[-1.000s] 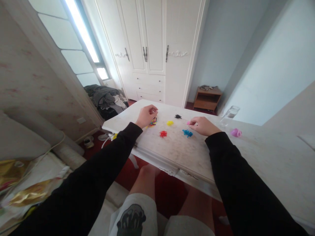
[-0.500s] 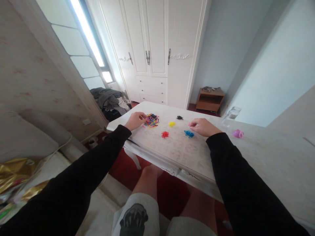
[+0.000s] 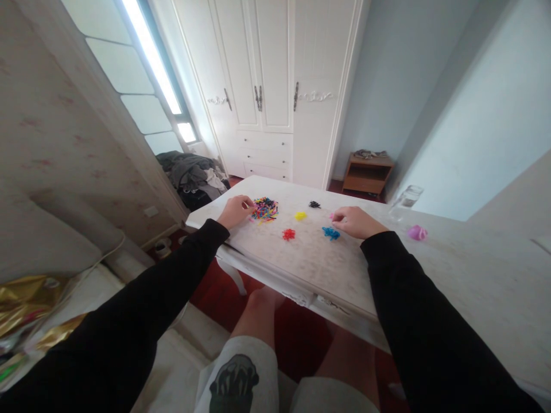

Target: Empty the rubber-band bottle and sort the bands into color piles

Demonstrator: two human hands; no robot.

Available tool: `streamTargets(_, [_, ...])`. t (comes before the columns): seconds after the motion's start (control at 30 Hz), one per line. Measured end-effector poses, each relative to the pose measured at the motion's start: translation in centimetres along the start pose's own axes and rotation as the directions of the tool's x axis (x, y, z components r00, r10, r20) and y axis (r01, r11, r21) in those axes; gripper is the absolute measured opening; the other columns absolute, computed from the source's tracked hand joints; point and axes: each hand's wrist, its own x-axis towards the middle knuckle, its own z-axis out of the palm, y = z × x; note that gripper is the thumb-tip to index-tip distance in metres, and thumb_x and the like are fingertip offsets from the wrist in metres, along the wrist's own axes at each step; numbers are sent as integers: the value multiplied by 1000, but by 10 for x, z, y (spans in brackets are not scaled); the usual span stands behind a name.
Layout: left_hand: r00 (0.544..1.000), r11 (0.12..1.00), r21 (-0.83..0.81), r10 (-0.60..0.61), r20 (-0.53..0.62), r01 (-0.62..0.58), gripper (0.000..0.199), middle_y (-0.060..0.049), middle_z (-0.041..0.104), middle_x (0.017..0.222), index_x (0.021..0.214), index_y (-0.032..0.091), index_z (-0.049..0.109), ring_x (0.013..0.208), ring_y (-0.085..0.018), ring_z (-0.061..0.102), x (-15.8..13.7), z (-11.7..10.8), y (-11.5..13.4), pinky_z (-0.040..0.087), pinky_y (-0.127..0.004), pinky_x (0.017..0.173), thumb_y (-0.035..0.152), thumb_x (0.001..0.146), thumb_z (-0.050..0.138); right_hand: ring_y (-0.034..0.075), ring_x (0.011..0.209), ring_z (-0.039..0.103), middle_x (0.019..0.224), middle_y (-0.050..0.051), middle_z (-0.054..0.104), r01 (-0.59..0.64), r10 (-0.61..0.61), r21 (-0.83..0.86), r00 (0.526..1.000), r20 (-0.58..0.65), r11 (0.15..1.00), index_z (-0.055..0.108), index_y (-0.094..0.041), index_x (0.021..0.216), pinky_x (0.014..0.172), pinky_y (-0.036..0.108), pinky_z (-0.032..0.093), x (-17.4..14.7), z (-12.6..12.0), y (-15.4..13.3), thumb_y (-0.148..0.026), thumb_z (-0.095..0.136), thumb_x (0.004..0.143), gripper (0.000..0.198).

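Observation:
My left hand [image 3: 235,211] rests at the left edge of a mixed pile of small, thin, many-coloured pieces [image 3: 266,210] on the white table [image 3: 301,261]. Its thumb and fingertips are pinched together; what lies between them is too small to make out. Above a pink bit [image 3: 332,216], mostly hidden, my right hand [image 3: 355,222] has its fingers closed in a pinch, their contents unclear. Just left of it lies a blue pile [image 3: 330,233]. Farther left are a red pile [image 3: 288,234], a yellow pile [image 3: 300,216] and a black pile [image 3: 314,204].
A clear glass jar [image 3: 407,201] and a purple-pink lump [image 3: 417,232] are on the table right of my right hand. Behind the table stand a white wardrobe [image 3: 275,74] and a small wooden cabinet [image 3: 368,175]. Clothes [image 3: 191,175] are heaped at the back left.
Both hands stay at nearly the same places, with their fingers still pinched. The view has shifted very slightly; the piles look unchanged.

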Motion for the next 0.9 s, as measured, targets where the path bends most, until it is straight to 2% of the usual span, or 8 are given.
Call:
streamTargets(0.1, [1000,1000,-6,-19,-6,19,16,-6,75,73,76,20,76,70,-22,66,-1,-3,0,47,-33,72,35,77,74,22,90,72,98,10,82,3,-3,-2,1000,8,1000,83,-15,91,79,29,50,0,1,0,-19,67,88,17])
streamTargets(0.33, [999,999,-52,-11,-39,9,19,-6,77,75,75,20,72,70,-20,66,-3,-4,1,49,-31,68,39,76,75,22,87,72,94,9,82,13,-13,7,1000,10,1000,83,-17,88,77,29,50,1,2,2,-19,68,87,15])
streamTargets(0.5, [1000,994,-103,25,6,-24,19,-7,80,82,89,18,77,72,-19,69,-5,-3,7,51,-30,70,32,78,73,22,87,73,93,8,82,10,-10,19,1000,2,1000,82,-18,86,77,30,50,1,4,3,-18,68,86,14])
streamTargets(0.63, [998,997,-59,48,37,-46,18,-7,80,79,83,18,80,66,-19,66,-6,-2,13,49,-30,69,35,83,72,22,87,73,93,8,82,16,-16,14,1000,6,1000,82,-18,85,77,29,51,1,4,3,-19,68,86,14])
streamTargets(0.73, [997,995,-84,58,54,-53,20,-5,77,72,79,19,79,61,-18,64,-7,1,16,48,-29,65,38,84,73,22,87,73,93,8,82,13,-13,24,1000,19,1000,82,-18,85,77,30,51,0,3,2,-19,68,87,14])
streamTargets(0.9, [995,995,-97,39,89,-30,14,-4,77,72,78,19,80,59,-17,64,-4,7,17,47,-28,62,31,80,73,23,91,74,96,9,83,-1,0,42,1000,23,999,82,-18,85,79,30,51,0,2,1,-19,68,87,13])
